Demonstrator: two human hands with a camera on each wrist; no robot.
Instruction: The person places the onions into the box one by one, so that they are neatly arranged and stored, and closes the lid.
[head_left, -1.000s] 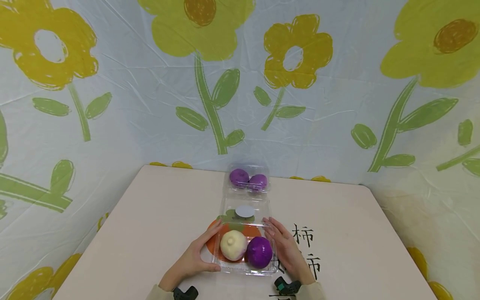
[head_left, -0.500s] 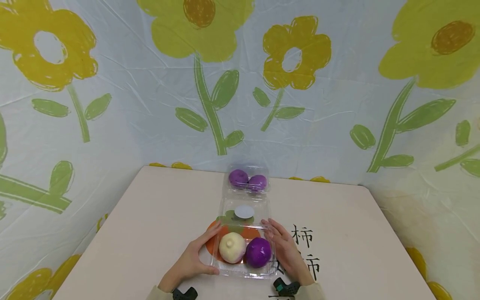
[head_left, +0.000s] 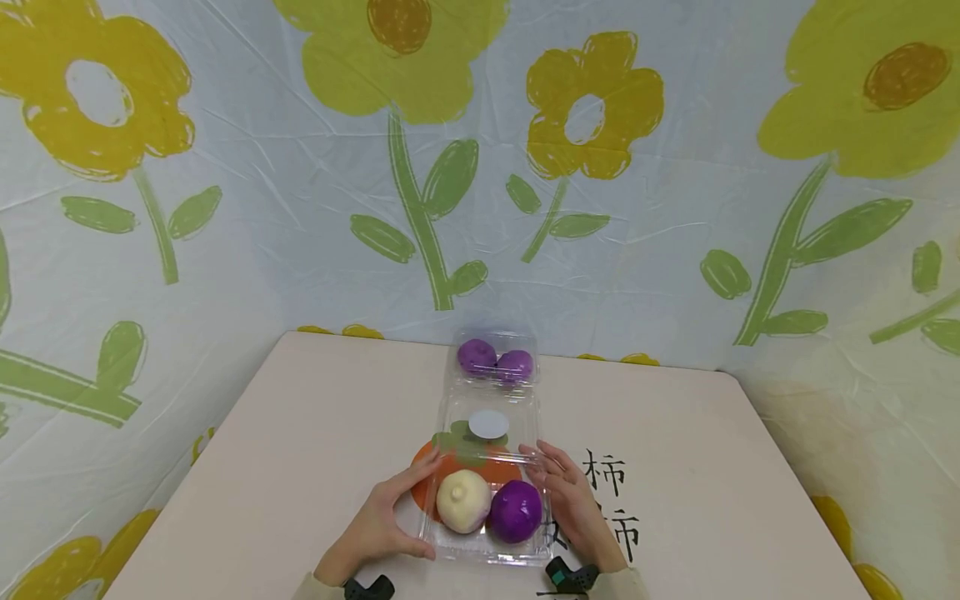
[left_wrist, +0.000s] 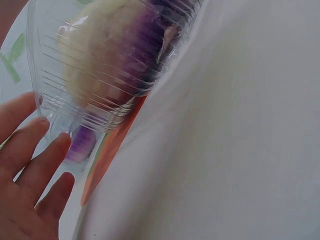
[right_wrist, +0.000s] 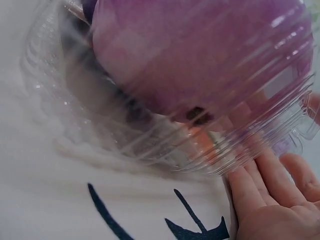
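Observation:
A clear plastic box [head_left: 487, 557] stands between my two hands, with a pale, nubbed round vegetable [head_left: 463, 501] and a deep purple one [head_left: 515, 511] inside. They look like turnips. My left hand [head_left: 378, 521] spans the box's left side, thumb by the near corner and fingers by the far one. In the left wrist view those fingers [left_wrist: 37, 167] look extended, their tips at the box's ribbed wall. On the other side my right hand [head_left: 573, 504] touches the wall with fairly straight fingers [right_wrist: 280, 172]. Whether the box touches the table cannot be told.
Behind it lies a clear plastic lid or tray [head_left: 457, 408] with a white oval sticker [head_left: 488, 424]. Farther back, another clear box [head_left: 495, 333] holds two purple round vegetables. The pale table [head_left: 337, 417] bears an orange persimmon print and black characters [head_left: 606, 472]. A flowered cloth [head_left: 300, 250] hangs around it.
The near box and its two vegetables have shifted slightly toward me, with my hands staying at its sides. The far box and sticker have barely moved in view.

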